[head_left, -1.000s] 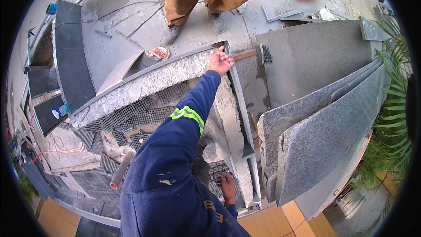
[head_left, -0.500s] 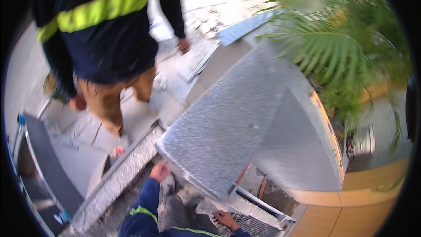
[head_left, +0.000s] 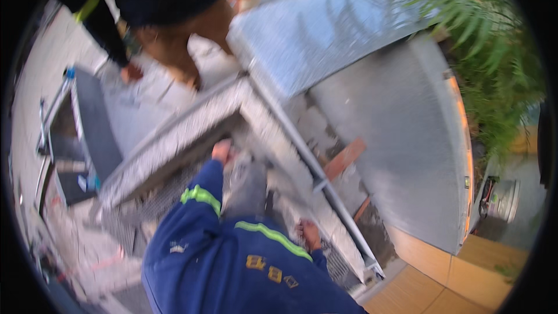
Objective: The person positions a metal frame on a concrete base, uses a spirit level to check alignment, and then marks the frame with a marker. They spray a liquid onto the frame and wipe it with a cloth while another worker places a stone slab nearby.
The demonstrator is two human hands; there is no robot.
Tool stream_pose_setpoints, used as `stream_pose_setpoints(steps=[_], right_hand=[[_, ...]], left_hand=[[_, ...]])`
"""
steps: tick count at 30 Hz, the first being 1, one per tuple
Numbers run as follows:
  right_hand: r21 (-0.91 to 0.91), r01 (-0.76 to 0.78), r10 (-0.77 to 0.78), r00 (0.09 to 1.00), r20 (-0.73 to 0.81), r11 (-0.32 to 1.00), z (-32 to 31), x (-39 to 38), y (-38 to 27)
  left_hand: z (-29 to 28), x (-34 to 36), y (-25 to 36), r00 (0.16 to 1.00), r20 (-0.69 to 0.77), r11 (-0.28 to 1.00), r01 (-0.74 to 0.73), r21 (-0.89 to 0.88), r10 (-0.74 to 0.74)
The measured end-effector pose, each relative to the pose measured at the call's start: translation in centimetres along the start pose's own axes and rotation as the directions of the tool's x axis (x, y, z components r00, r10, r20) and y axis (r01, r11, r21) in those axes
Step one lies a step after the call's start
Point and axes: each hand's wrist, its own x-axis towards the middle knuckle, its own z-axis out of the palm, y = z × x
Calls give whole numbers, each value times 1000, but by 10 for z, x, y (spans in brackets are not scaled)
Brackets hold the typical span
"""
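Observation:
My left hand (head_left: pixel 222 152) hangs by my grey-trousered leg (head_left: pixel 244 189) in a rough concrete trough (head_left: pixel 280 157) with mesh sheets (head_left: pixel 119 227) in it; its fingers are smeared by motion. My right hand (head_left: pixel 308 234) is lower down beside the trough's right side, fingers loosely bent and apart, with nothing visible in them. Beyond the trough, a long grey stone slab (head_left: pixel 325 35) lies at an angle over a wider grey panel (head_left: pixel 401 139). A metal edging (head_left: pixel 340 212) and a reddish strip (head_left: pixel 343 160) run near the panel.
A co-worker in dark top and brown trousers (head_left: pixel 171 46) stands at the upper left. A palm plant (head_left: pixel 476 46) crowds the upper right. Dark boards (head_left: pixel 96 116) sit at the left, orange tiles (head_left: pixel 430 279) at the lower right, and a bucket (head_left: pixel 503 197) at the far right.
My view has swung and blurred. My left hand has dropped from the trough's far corner toward my leg. The slab appears further back, lying across the top right. The co-worker has turned and moved.

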Motion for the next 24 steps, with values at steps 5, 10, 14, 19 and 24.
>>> stream_pose_setpoints(steps=[5,10,14,19,24], right_hand=[[55,-73,78,993,-85,996,-40,-44,34],[-71,94,-83,987,137,993,-98,-73,92],[543,-354,392,919,49,762,-36,-54,36],[-32,-138,130,973,-193,990,47,-35,-16],[-53,-103,92,979,-184,993,115,-25,-77]], left_hand=[[115,34,68,992,130,944,45,-326,-3],[192,88,112,967,251,845,171,-507,-45],[170,172,125,963,257,750,113,-652,78],[192,220,130,949,311,755,245,-608,-57],[189,245,153,953,260,830,271,-488,-158]])
